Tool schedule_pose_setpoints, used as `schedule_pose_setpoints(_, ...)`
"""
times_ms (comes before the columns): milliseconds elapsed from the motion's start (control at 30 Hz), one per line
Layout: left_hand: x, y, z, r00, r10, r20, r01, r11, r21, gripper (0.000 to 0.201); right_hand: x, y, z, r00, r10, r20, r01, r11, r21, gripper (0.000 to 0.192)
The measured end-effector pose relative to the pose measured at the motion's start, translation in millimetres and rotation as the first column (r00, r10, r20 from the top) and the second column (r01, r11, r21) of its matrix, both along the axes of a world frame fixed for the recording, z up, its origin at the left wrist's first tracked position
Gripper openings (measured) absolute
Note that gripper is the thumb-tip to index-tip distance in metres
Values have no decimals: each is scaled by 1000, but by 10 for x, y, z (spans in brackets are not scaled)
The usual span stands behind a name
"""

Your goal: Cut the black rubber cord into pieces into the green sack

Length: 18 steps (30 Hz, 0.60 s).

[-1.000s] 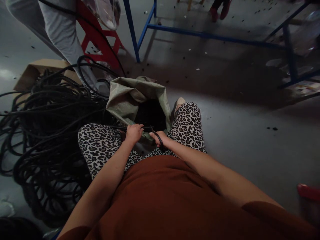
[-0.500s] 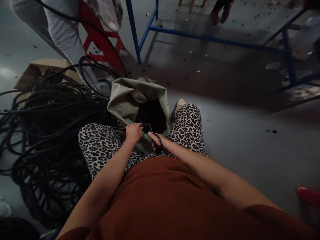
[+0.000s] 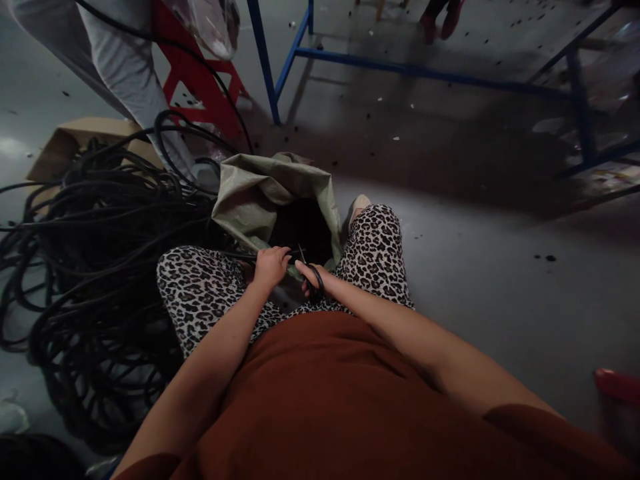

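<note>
Between my knees stands an open grey-green sack (image 3: 245, 190) with a dark inside. My left hand (image 3: 271, 267) is closed around a black cord (image 3: 240, 256), whose short end pokes past the fingertips over the sack's near rim. That cord runs in from the left, across my knee. Just to the right, my right hand (image 3: 311, 272) is closed on scissors with black handles (image 3: 318, 287). Their blades point up beside the cord's end; whether they touch it I cannot tell. What lies in the sack is too dark to make out.
A big tangled heap of black cord (image 3: 115, 227) lies at left, before a cardboard box (image 3: 75, 130). Behind it are a person's grey trouser legs (image 3: 115, 60) and a red stool (image 3: 200, 80). A blue metal frame (image 3: 400, 67) stands ahead. Small dark scraps dot the floor.
My left hand has shifted slightly right, closer to the scissors, with the cord in it. The scissor blades have changed their angle a little. The view has moved slightly.
</note>
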State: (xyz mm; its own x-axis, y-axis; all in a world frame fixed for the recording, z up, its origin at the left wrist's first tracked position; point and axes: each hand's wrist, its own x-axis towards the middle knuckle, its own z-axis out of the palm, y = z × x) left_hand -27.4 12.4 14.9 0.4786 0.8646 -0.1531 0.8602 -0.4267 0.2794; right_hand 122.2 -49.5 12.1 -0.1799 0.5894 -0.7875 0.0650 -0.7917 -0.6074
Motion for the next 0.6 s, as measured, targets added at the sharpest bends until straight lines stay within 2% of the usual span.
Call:
schedule_pose_setpoints(200,-20,17,-6,1000,-15,-11,15,999,-44,31,2,3,24,999,-37,37,36,999,21,49)
schedule_pose_setpoints(367,-115,67,-22,999,3,-45,-3,1000,3,35,34,21,11,991,-96,95,93,995,43,41)
schedule_pose_setpoints(600,-170,94,-18,995,-19,-98,19,1000,0,32,63,34,-101,975,-25,223,11,998,63,41)
